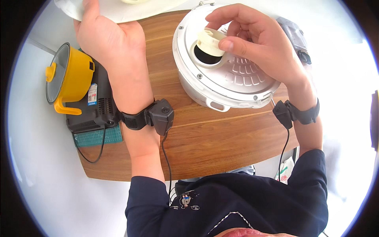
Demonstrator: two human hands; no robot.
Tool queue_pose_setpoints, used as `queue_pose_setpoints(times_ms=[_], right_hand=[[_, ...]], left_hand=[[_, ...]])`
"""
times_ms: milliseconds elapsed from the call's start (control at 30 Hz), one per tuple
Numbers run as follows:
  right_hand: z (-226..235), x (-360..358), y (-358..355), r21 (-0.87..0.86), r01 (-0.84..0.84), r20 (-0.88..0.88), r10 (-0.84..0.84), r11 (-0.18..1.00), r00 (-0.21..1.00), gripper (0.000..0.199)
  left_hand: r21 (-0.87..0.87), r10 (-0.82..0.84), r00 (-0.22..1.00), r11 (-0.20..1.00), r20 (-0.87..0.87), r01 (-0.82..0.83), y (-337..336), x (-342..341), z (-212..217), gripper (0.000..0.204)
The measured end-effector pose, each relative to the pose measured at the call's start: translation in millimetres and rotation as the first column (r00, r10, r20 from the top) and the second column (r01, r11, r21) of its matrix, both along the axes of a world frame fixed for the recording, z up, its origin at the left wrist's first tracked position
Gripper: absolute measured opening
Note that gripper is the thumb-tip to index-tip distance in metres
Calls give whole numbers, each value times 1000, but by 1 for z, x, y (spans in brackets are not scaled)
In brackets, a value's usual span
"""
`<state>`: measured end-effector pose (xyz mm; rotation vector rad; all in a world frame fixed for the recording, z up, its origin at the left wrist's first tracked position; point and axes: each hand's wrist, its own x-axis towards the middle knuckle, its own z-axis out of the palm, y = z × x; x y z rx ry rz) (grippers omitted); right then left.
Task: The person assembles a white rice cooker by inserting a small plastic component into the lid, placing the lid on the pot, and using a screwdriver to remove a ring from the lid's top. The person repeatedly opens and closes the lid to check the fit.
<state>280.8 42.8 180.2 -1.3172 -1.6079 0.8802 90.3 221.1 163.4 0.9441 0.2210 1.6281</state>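
Observation:
At the far left, my left hand [112, 41] is closed on the edge of a white curved, plate-like part [130, 15], which the top of the picture cuts off. Its thumb lies against the rim, and its other fingers are mostly hidden beneath. My right hand [256, 39] pinches a small cream round cap [210, 40] between thumb and fingers. The cap is tilted over a dark round hole [206, 56] in a silver round lid [237, 79] with a pattern of raised cells. Whether the cap touches the hole's rim I cannot tell. The lid sits on a white round body [193, 89].
A yellow pot [77, 73] with a glass lid rests on a black appliance [94, 106] at the left, partly over a green cutting mat [98, 136]. These stand on a wooden table [213, 138]. A grey device [294, 37] lies behind my right wrist. Cables hang from both wrist straps.

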Motion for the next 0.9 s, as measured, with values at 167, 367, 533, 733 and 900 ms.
queue_pose_setpoints(times_ms=[167,367,533,733,900], right_hand=[[5,-9,-5,-16,116,344,-103,993,933,38],[-6,-7,-1,189,29,355,-96,982,930,38],[1,-14,-9,74,115,415,-135,991,900,41],[-4,-13,-5,176,21,340,-81,984,937,45],[-1,-18,-10,103,79,364,-112,992,925,44]], left_hand=[[103,21,978,994,207,-43,-27,24,-1,43],[-15,74,976,997,205,-73,-39,35,13,42],[73,11,977,997,213,-28,-35,28,3,39],[-38,130,977,991,170,-125,-44,37,16,39],[5,76,982,997,174,-78,-47,33,16,39]])
